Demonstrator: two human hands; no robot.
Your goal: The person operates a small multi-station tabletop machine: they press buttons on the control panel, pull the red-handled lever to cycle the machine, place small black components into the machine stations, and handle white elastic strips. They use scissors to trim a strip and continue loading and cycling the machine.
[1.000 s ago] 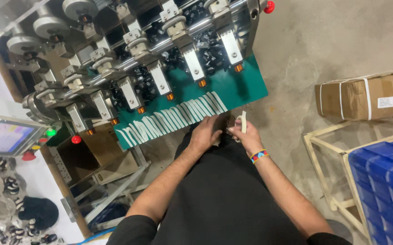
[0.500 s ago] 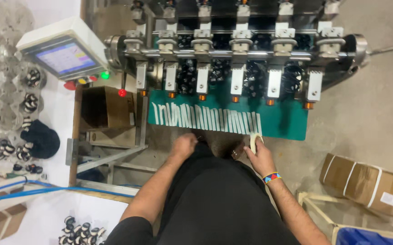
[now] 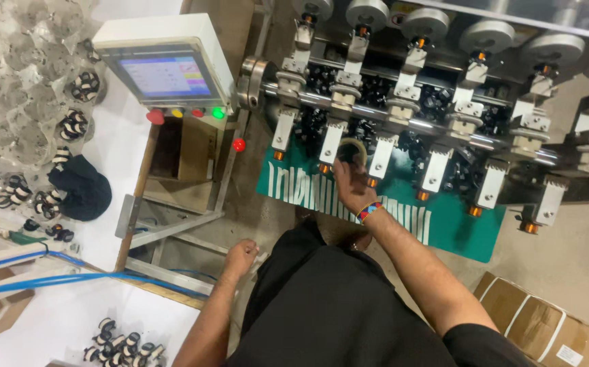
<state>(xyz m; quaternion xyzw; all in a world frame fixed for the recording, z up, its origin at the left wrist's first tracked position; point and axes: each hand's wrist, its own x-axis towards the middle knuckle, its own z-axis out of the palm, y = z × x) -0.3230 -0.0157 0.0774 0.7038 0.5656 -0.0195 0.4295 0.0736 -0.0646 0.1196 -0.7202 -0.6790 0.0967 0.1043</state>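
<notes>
Two bare hands show in the frame. The right hand (image 3: 351,185), a beaded wristband (image 3: 369,210) at its wrist, reaches up at centre frame to the winding machine (image 3: 430,115) and closes its fingers on a ring of pale tape (image 3: 353,149), held just in front of one of the hanging heads. The left hand (image 3: 240,258) hangs loosely curled at lower centre left, holding nothing, near the metal frame (image 3: 172,231). Below the heads lies a green mat (image 3: 444,231) with white strips in a row. At upper left stands a control box (image 3: 165,68) with a lit screen and coloured buttons. Cardboard boxes (image 3: 546,326) sit at lower right.
</notes>
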